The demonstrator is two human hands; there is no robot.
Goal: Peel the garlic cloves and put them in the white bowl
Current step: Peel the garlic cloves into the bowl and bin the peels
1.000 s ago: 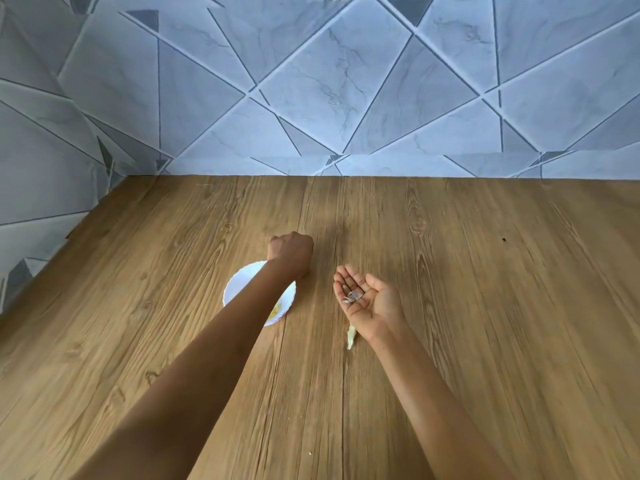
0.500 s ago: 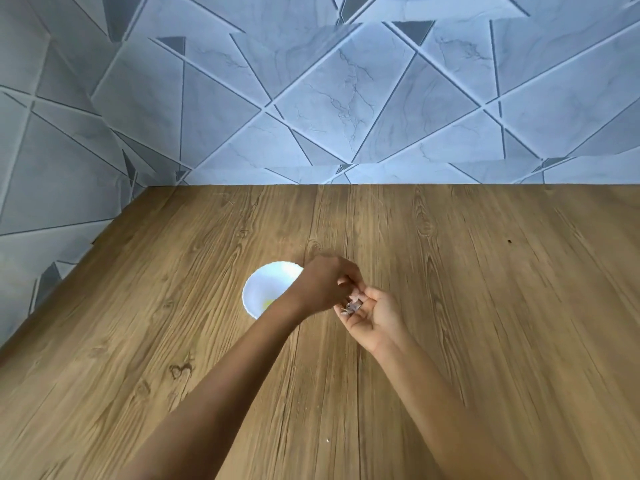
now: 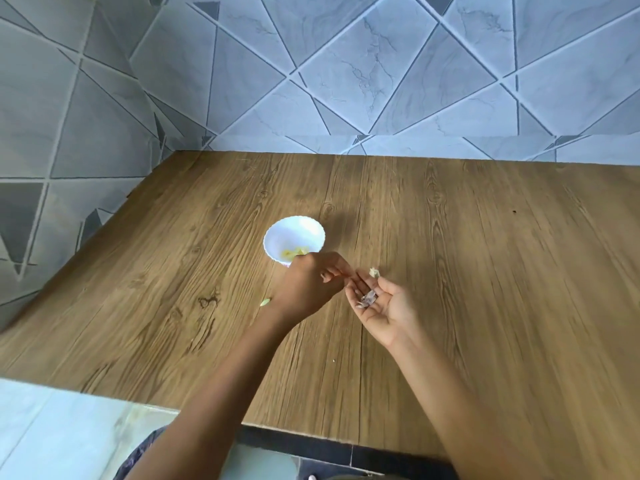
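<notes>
Two hands meet just right of the round white scalloped bowl [image 3: 277,231]: our right hand [image 3: 386,308] lies open, purplish papery garlic skins [image 3: 367,299] on its palm; our left hand [image 3: 308,289] curls, and we cannot tell whether it grips anything.

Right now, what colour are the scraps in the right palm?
Pale purplish-grey garlic skins; clearest in the head view.

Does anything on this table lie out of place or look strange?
Two small scraps lie loose on the wooden table, outside the white bowl: a pale bit just beyond the fingertips of the right hand, and a greenish bit beside the wrist of the left hand. Whether they are peel or garlic I cannot tell.
</notes>
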